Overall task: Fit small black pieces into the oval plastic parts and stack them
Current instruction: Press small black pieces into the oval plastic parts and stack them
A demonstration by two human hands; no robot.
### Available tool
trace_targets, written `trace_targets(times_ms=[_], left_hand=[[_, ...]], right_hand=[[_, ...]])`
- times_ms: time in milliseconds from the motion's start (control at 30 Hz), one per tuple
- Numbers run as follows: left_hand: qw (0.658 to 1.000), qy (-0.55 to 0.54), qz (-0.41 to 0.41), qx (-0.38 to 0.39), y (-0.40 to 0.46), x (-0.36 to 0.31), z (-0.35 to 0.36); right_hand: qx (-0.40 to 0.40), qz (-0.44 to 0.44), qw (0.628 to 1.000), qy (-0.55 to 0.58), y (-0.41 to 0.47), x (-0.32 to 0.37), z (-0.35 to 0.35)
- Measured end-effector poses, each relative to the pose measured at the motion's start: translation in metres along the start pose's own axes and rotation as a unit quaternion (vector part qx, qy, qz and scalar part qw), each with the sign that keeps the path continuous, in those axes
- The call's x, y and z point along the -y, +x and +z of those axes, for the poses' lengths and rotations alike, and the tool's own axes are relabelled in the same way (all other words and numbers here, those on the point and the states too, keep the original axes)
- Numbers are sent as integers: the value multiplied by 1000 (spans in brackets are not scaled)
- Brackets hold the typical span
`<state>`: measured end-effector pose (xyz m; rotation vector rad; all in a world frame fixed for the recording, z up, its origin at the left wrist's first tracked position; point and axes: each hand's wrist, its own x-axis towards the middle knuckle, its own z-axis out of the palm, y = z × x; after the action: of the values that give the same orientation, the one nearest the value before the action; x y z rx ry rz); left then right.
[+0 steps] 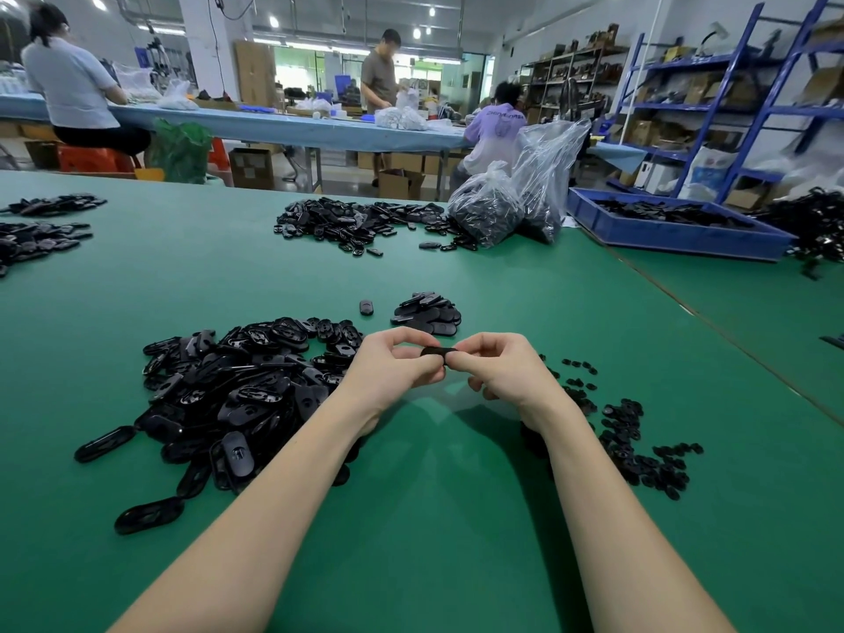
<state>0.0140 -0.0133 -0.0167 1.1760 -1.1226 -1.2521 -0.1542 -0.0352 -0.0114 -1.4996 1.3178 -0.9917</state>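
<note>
Plastic, thin and black, makes up the oval part (pixel 437 351) held above the green table (pixel 456 518) between both hands; judged by look it is light, stiff and glossy, so likely a little slippery, and best taken by its 2 narrow ends or edges, leaving the middle free for the insert; too hard a squeeze might flex it. Left hand (pixel 393 367) pinches the part's left end, fingers curled round it with the thumb below; right hand (pixel 498 370) pinches the right end, fingers curled likewise; whether a small black piece is already pressed under the fingertips cannot be told, as the fingers hide the middle. Both forearms reach forward from the lower edge of the view and converge, wrists raised off the table, hands meeting at the centre. To the left lies a large heap of oval parts (pixel 237 395); to the right, scattered small black pieces (pixel 635 445); just beyond the hands sits a small stack of finished parts (pixel 427 312), with 1 stray part (pixel 366 307) beside it. My reading is that the fitting step is in hand and stacking follows.
</note>
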Motion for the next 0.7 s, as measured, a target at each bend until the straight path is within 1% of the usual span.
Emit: trace_targets(times_ms=[200,300,400,567,633,700], left_hand=[[999,-29,-7,12,-1,-1,0],[1000,-20,-14,15,-1,-2,-1],[1000,6,-11,11,0,0,-1],[996,90,22,-14,3,6,1],[993,103,51,-3,3,4,-2],[980,168,104,-2,5,0,-8]], right_hand=[[-2,-21,1000,4,-1,-3,1],[-1,-23,1000,-1,0,-4,3],[-1,-28,999,-22,1,-6,3],[-19,-46,997,-60,1,-8,8],[-21,-47,999,-15,0,-8,9],[-14,-35,998,58,0,-8,11]])
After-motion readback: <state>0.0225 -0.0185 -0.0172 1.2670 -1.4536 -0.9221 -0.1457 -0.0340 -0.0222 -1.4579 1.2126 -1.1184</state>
